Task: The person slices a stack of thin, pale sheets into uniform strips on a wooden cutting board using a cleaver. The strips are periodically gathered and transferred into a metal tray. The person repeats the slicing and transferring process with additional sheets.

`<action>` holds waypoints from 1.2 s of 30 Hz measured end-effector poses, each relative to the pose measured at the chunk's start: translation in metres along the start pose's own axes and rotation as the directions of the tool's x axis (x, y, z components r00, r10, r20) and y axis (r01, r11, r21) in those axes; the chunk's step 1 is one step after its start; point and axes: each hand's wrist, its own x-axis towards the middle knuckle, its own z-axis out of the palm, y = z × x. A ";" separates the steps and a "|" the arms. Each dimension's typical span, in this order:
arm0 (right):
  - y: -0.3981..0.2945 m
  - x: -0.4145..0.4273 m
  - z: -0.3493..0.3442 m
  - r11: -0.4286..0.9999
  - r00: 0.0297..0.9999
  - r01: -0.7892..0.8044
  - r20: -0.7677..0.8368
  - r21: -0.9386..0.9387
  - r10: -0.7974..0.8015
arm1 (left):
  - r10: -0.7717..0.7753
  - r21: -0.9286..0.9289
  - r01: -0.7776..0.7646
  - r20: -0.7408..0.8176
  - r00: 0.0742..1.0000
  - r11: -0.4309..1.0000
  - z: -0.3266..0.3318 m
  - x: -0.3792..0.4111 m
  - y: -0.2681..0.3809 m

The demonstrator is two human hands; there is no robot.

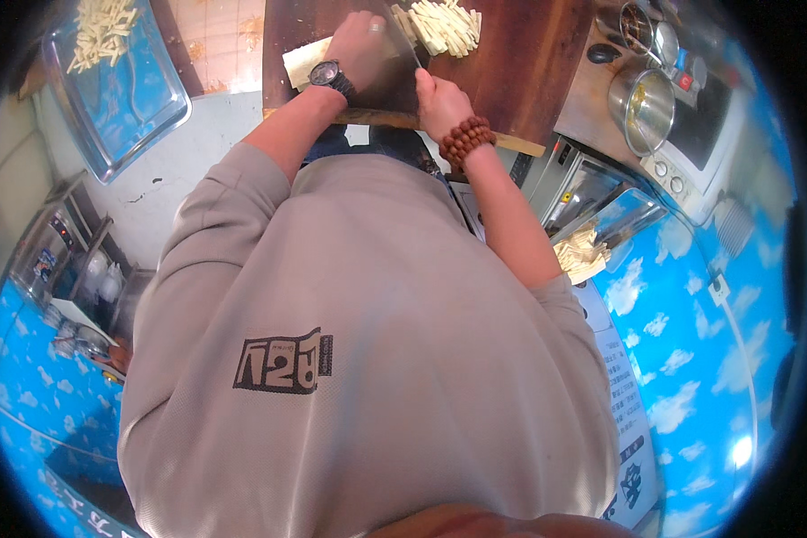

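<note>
My left hand [359,50], with a ring and a dark wristwatch, holds down a pale, flat slab of food [305,62] on the dark wooden cutting board [521,74]. Its fingertips are partly hidden. Beside it stands the broad blade of a cleaver [398,64], blurred. My right hand [442,104], wearing reddish-brown wooden beads, is closed round the cleaver's handle near the board's front edge. Just right of the blade lies a pile of pale cut strips [446,27].
A clear tray [180,111] with cut strips stands at the upper left. On the right are a steel pot [642,111], a dark-fronted appliance with knobs [667,176], and a lower clear container [635,218] with pale food strips [582,255].
</note>
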 end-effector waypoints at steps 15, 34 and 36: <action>-0.006 -0.020 -0.002 0.996 0.987 0.079 -0.144 0.036 -0.073 | -0.050 0.159 0.040 0.062 0.997 0.986 -0.019 0.006 0.013; -0.013 0.041 0.031 0.994 0.985 0.095 -0.152 0.055 -0.086 | -0.012 0.048 0.013 -0.018 1.000 0.999 -0.012 -0.005 -0.002; -0.019 0.029 0.013 0.995 0.986 0.087 -0.143 0.040 -0.081 | -0.018 0.103 0.019 -0.006 1.000 0.995 -0.016 -0.003 0.000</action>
